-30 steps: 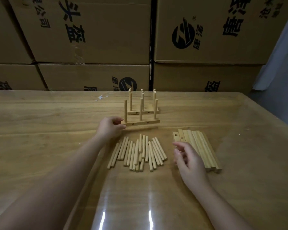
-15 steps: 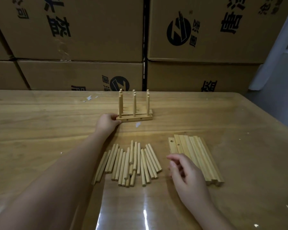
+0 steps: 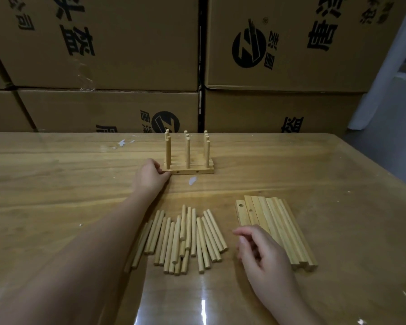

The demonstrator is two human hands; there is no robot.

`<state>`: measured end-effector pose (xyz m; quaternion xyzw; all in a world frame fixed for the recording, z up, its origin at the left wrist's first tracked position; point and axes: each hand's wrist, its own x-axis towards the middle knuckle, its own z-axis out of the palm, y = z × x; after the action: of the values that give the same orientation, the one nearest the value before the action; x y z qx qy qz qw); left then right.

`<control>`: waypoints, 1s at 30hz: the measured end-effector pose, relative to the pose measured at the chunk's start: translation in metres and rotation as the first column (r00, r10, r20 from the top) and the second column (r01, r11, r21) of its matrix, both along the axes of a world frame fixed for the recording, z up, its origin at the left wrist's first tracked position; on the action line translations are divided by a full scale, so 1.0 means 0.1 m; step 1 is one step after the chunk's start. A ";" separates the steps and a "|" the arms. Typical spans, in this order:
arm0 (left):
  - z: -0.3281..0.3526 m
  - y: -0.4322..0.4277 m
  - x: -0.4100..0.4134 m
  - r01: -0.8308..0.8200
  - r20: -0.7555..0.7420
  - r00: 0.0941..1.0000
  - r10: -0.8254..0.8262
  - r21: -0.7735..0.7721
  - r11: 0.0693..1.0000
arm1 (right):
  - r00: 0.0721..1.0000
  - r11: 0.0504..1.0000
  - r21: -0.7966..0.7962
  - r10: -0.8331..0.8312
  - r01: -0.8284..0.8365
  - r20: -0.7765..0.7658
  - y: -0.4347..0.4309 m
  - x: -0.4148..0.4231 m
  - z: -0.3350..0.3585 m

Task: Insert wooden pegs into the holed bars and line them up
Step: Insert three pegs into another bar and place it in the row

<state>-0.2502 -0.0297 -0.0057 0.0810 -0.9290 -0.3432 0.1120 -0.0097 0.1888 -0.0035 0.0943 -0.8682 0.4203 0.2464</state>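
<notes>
Your right hand (image 3: 265, 252) hangs low over the shiny wooden table (image 3: 56, 184), fingers loosely curled, holding nothing. The stack of pale wooden holed bars (image 3: 281, 231) lies just to its right, long sides running near edge to far edge. Your left hand (image 3: 150, 178) grips the pale wooden bars with standing pegs (image 3: 190, 171), farther off.

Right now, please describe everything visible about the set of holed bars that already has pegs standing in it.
The pegged bar set is pale, unpainted wood: about three short square bars lying flat, pressed side by side, at the far middle of the table. Each carries three round pegs standing upright, forming neat columns. Two small holes show on the front bar's side face. The person's left grip holds its left end; nothing else touches it.
</notes>
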 end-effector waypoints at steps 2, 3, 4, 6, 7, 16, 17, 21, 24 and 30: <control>0.01 0.01 0.01 -0.011 -0.008 1.000 0.011 -0.013 1.000 | 1.000 1.000 0.000 0.010 -0.010 0.010 0.01 0.00 0.00; 0.01 0.02 0.01 -0.008 -0.006 1.000 0.007 -0.016 1.000 | 1.000 1.000 0.001 0.010 -0.010 0.011 0.01 0.00 0.00; 0.02 0.01 0.02 0.000 -0.005 1.000 0.000 -0.011 1.000 | 1.000 1.000 0.003 0.008 -0.008 0.011 0.01 -0.01 0.00; 0.03 0.00 0.05 0.022 0.002 1.000 -0.022 0.033 0.999 | 1.000 1.000 0.002 0.005 -0.005 0.010 0.01 -0.01 0.00; 0.03 -0.02 0.07 0.031 0.005 0.999 -0.031 0.078 0.996 | 1.000 1.000 0.003 0.005 -0.005 0.005 0.01 -0.01 0.00; 0.23 -0.21 0.84 0.010 -0.075 0.996 0.038 0.553 0.833 | 0.993 0.998 -0.053 -0.026 0.020 -0.112 0.00 0.04 0.01; 0.27 -0.22 0.97 0.021 -0.100 0.994 0.046 0.581 0.813 | 0.991 0.998 -0.048 -0.037 0.032 -0.126 0.00 0.05 0.02; 0.30 -0.23 1.49 0.028 -0.138 0.986 0.095 0.691 0.722 | 0.989 0.998 -0.029 -0.058 0.054 -0.135 0.00 0.05 0.02; 0.22 -0.21 1.78 -0.021 -0.119 0.981 0.150 0.712 0.702 | 0.987 0.998 -0.020 -0.055 0.052 -0.151 -0.01 0.07 0.02; 0.07 -0.04 2.18 0.065 -0.212 0.972 0.098 0.651 0.757 | 0.993 0.996 -0.019 -0.088 0.087 -0.084 0.02 0.11 -0.01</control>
<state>-0.0318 -0.0333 0.0013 0.0825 -0.7303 -0.6515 0.1878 0.0012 0.1907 -0.0042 0.0721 -0.8571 0.4113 0.3018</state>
